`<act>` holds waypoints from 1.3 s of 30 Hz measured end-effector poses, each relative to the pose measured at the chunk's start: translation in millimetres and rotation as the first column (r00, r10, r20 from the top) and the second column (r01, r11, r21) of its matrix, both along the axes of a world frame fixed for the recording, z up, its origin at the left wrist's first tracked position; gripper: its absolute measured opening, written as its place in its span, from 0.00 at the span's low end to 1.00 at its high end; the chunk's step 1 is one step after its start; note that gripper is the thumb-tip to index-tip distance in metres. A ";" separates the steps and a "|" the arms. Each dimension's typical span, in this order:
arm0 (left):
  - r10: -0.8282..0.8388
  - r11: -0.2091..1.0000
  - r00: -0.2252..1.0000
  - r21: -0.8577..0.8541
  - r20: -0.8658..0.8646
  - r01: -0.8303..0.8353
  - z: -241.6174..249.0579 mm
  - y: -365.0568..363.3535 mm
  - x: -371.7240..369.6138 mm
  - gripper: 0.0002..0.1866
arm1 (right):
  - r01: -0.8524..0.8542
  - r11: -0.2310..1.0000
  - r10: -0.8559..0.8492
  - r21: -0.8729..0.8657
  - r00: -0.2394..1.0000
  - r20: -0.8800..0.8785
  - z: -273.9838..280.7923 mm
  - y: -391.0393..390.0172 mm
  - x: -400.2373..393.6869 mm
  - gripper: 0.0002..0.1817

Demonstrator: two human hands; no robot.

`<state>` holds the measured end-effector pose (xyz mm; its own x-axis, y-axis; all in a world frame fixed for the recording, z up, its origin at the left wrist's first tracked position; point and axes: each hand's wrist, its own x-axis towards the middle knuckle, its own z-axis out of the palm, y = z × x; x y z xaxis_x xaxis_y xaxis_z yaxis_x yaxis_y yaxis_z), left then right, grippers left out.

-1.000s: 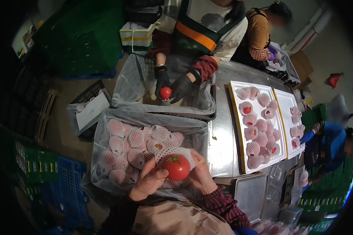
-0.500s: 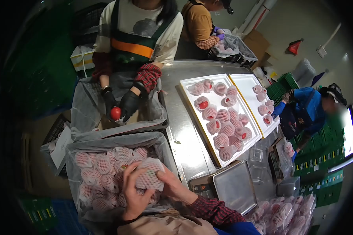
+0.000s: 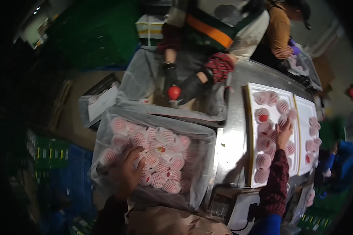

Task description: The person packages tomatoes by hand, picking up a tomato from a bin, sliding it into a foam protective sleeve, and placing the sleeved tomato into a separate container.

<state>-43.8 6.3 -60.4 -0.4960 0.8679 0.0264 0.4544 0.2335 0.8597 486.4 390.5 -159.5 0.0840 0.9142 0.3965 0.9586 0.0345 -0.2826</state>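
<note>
My left hand is at the left side of a plastic-lined crate full of red fruits in pinkish-white foam nets. Its fingers are curved and apart over the fruits, the thumb spread from the forefinger. Out to the right, my right hand reaches over a white foam tray. There its fingers are around a foam-netted fruit among others in the tray, and they partly hide it.
Across from me, a person's black-gloved hands hold a bare red fruit over a second lined crate. A metal table lies between crates and tray. Another white tray with netted fruits adjoins mine. Two other people work at the right.
My view has swung left. My hands have parted from the netted fruit held between them: the right has gone over to the white tray, the left down to the fruits in the crate.
</note>
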 end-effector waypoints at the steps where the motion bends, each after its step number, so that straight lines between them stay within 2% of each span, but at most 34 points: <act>1: -0.008 1.000 0.997 -0.020 -0.082 0.006 -1.9 -1.4 -1.9 0.17 | -0.028 0.998 0.033 -0.059 0.996 0.080 -18.1 7.3 12.0 0.40; 2: -0.024 0.999 0.987 -0.039 -0.160 0.018 -3.9 -1.8 -3.0 0.16 | -0.048 0.992 0.066 -0.114 0.985 0.161 -37.4 13.2 24.6 0.38; 3: -0.071 0.996 0.960 -0.072 -0.269 0.054 -5.6 -1.3 -2.8 0.17 | -0.055 0.982 0.112 -0.183 0.942 0.315 -52.0 19.3 33.4 0.34; 4: -0.059 0.996 0.959 -0.079 -0.277 0.038 -13.5 -2.5 -3.2 0.17 | -0.071 0.979 0.128 -0.190 0.943 0.307 -52.7 22.8 25.0 0.34; 6: -0.160 0.987 0.951 -0.066 -0.265 0.148 -33.7 -3.8 -6.7 0.18 | -0.010 0.947 0.100 -0.323 0.960 0.261 -40.3 25.1 15.5 0.30; 8: -0.166 0.984 0.958 -0.102 -0.233 0.146 -42.9 -8.5 -13.1 0.21 | -0.025 0.951 0.096 -0.307 0.971 0.219 -29.5 14.7 1.1 0.26; 10: -0.133 0.989 0.866 -0.120 -0.482 0.085 -55.3 -17.1 -25.7 0.24 | -0.261 0.961 0.260 -0.096 0.965 -0.024 -18.9 -3.1 -7.2 0.23; 12: -0.140 0.983 0.897 -0.167 -0.419 0.076 -56.2 -29.4 -40.7 0.27 | -0.299 0.954 0.299 -0.032 0.954 0.002 6.9 -41.7 -44.3 0.20; 14: -0.154 0.976 0.924 -0.202 -0.351 0.086 -61.9 -36.7 -47.4 0.29 | -0.385 0.923 0.367 -0.008 0.886 -0.284 30.6 -88.8 -85.9 0.19; 16: -0.305 0.926 0.843 -0.345 -0.442 0.154 -75.4 -41.0 -48.1 0.33 | -0.421 0.905 0.416 0.065 0.841 -0.346 40.4 -132.7 -125.6 0.17; 17: -0.299 0.930 0.847 -0.334 -0.439 0.156 -81.2 -40.5 -48.0 0.33 | -0.422 0.904 0.419 0.070 0.842 -0.340 45.6 -152.8 -145.8 0.16; 19: -0.416 0.874 0.723 -0.462 -0.552 0.151 -91.1 -39.0 -48.4 0.38 | -0.423 0.902 0.425 0.080 0.844 -0.328 56.0 -188.7 -188.1 0.16; 20: -0.411 0.878 0.726 -0.453 -0.551 0.153 -95.6 -38.0 -51.3 0.38 | -0.481 0.874 0.468 0.065 0.798 -0.381 62.4 -205.6 -209.5 0.17; 22: -0.358 0.843 0.868 -0.518 -0.343 0.143 -99.5 -34.5 -58.6 0.39 | -0.598 0.800 0.543 0.049 0.686 -0.485 73.2 -235.8 -249.4 0.19; 23: -0.351 0.850 0.870 -0.508 -0.347 0.141 -95.9 -33.9 -62.1 0.39 | -0.660 0.751 0.545 0.012 0.610 -0.576 69.6 -250.5 -265.9 0.19; 24: -0.259 0.877 0.950 -0.454 -0.173 0.157 -89.6 -33.1 -65.9 0.37 | -0.717 0.697 0.530 -0.017 0.531 -0.661 65.2 -264.1 -280.9 0.19; 25: -0.174 0.902 0.985 -0.399 0.019 0.167 -83.0 -32.6 -68.1 0.35 | -0.789 0.614 0.589 -0.022 0.477 -0.653 68.5 -273.2 -297.0 0.21; 26: -0.182 0.903 0.983 -0.391 0.022 0.176 -70.4 -34.2 -64.3 0.35 | -0.851 0.525 0.639 -0.033 0.420 -0.645 74.2 -280.6 -312.7 0.23; 27: 0.054 0.930 0.823 -0.328 0.565 0.164 -54.2 -37.6 -55.9 0.30 | -0.899 0.436 0.657 -0.033 0.343 -0.671 85.4 -286.9 -328.1 0.25; 28: 0.229 0.952 0.345 -0.283 0.910 0.114 -46.5 -40.6 -50.4 0.24 | -0.940 0.339 0.668 -0.030 0.263 -0.696 97.4 -291.9 -342.1 0.28; 29: 0.004 0.972 0.202 -0.051 0.979 0.230 -54.9 -41.0 -50.9 0.21 | -0.960 0.277 0.655 -0.035 0.216 -0.724 104.9 -296.3 -353.4 0.31; 30: -0.006 0.973 0.197 -0.040 0.980 0.227 -65.8 -42.9 -45.6 0.21 | -0.976 0.215 0.639 -0.038 0.170 -0.750 109.3 -300.7 -362.1 0.34; 31: 0.005 0.976 0.109 -0.029 0.994 0.214 -75.3 -44.3 -34.6 0.24 | -0.984 0.175 0.596 0.011 0.097 -0.797 103.9 -305.1 -367.0 0.35; 32: 0.016 0.979 0.018 -0.019 1.000 0.202 -82.8 -43.0 -23.9 0.29 | -0.985 0.171 0.605 0.006 0.100 -0.790 104.1 -307.2 -368.1 0.35; 33: 0.014 0.989 0.027 -0.018 1.000 0.150 -54.3 -33.3 -13.6 0.31 | -0.978 0.210 0.609 -0.005 0.135 -0.781 104.9 -308.7 -368.0 0.36; 34: 0.004 0.989 0.019 -0.007 1.000 0.147 -55.5 -30.8 -8.5 0.31 | -0.968 0.249 0.613 -0.016 0.170 -0.772 105.3 -310.2 -367.6 0.36; 35: -0.023 0.991 -0.072 0.032 0.997 0.131 -57.7 -29.2 -4.3 0.30 | -0.947 0.321 0.613 -0.028 0.230 -0.755 104.4 -312.5 -366.9 0.35; 36: -0.050 0.991 -0.162 0.069 0.986 0.114 -58.9 -26.4 0.9 0.29 | -0.946 0.323 0.620 -0.032 0.238 -0.748 103.6 -314.3 -365.7 0.35; 37: -0.048 0.999 -0.150 0.050 0.988 0.011 -50.6 -21.8 11.8 0.28 | -0.927 0.373 0.644 -0.034 0.285 -0.709 103.0 -315.7 -364.4 0.33; 38: -0.056 0.998 -0.157 0.059 0.986 0.011 -51.7 -19.9 16.3 0.28 | -0.906 0.421 0.665 -0.031 0.332 -0.669 102.6 -317.5 -363.4 0.32; 39: -0.080 0.996 -0.115 0.077 0.990 -0.034 -53.9 -18.8 19.2 0.27 | -0.895 0.446 0.651 -0.012 0.334 -0.682 102.5 -320.5 -364.0 0.31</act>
<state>-24.6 -12.5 -114.2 0.0013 0.9039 -0.4277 -0.9138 0.1748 0.3666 122.4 70.0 -57.0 -0.6724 0.7063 0.2216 0.2054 0.4656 -0.8608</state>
